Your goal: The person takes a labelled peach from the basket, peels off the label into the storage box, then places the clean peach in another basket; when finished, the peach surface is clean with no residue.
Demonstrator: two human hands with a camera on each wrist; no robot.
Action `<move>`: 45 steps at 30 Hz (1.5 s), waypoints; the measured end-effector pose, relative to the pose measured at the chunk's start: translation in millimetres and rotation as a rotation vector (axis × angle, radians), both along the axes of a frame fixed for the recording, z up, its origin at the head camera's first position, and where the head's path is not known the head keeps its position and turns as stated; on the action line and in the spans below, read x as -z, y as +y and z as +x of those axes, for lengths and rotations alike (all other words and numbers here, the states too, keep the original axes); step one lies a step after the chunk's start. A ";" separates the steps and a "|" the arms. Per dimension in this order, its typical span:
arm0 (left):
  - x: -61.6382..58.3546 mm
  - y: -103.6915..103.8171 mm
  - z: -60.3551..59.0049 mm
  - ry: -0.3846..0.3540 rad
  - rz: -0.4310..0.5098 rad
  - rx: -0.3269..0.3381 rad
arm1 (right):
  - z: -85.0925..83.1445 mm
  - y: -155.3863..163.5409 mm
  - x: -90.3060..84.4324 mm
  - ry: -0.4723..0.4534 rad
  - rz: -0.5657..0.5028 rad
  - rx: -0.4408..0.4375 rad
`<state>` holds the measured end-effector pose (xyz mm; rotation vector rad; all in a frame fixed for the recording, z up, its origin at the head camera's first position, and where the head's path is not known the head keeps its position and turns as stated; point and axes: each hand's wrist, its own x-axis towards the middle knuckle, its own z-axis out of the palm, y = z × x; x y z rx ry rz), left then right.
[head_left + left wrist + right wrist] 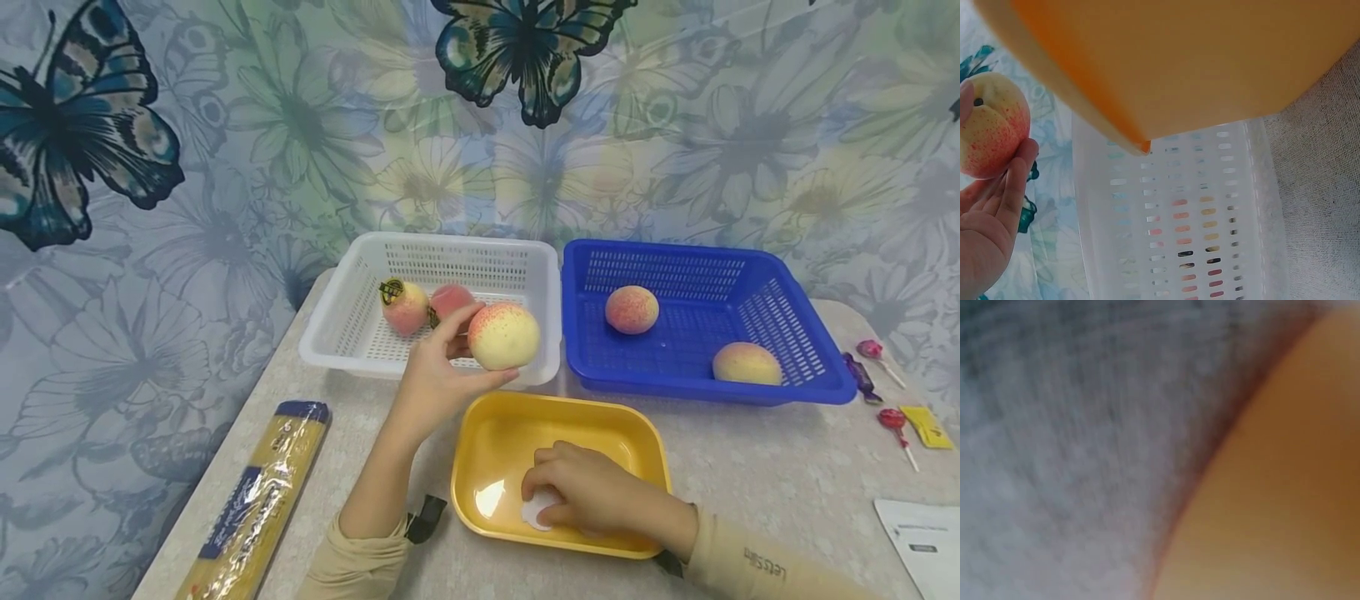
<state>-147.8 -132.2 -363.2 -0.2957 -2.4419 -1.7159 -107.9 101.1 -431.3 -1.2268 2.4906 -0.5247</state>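
My left hand (438,371) grips a yellow and red peach (504,336), held up over the front rim of the white basket (318,354). In the left wrist view the same peach (997,125) sits between thumb and fingers. My right hand (588,492) reaches down into the yellow tray (495,425), its curled fingers pinching a small white round piece (537,510), partly hidden under them. Inside the white basket lie a peach with a black-and-yellow label (405,308) and a redder peach (452,300), partly covered by my left hand. The right wrist view is blurred, with the tray's yellow side.
To the right of the white basket stands a blue basket (682,385) with a reddish peach (632,309) and a paler one (747,364). A spaghetti pack (258,500) lies at left. Lollipops (892,419), wrapped sweets (927,427) and a paper sheet (922,542) lie at right.
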 end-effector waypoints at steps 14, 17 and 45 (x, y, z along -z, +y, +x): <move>-1.6 5.8 2.5 -0.003 -0.014 0.024 | 1.6 7.3 -6.3 -0.156 -0.068 -0.062; -1.6 6.9 3.6 -0.005 -0.010 0.026 | 1.8 9.0 -6.3 -0.169 -0.071 -0.068; -49.9 54.6 -6.8 0.017 -0.255 0.207 | -0.4 153.3 -48.6 0.295 -0.526 0.588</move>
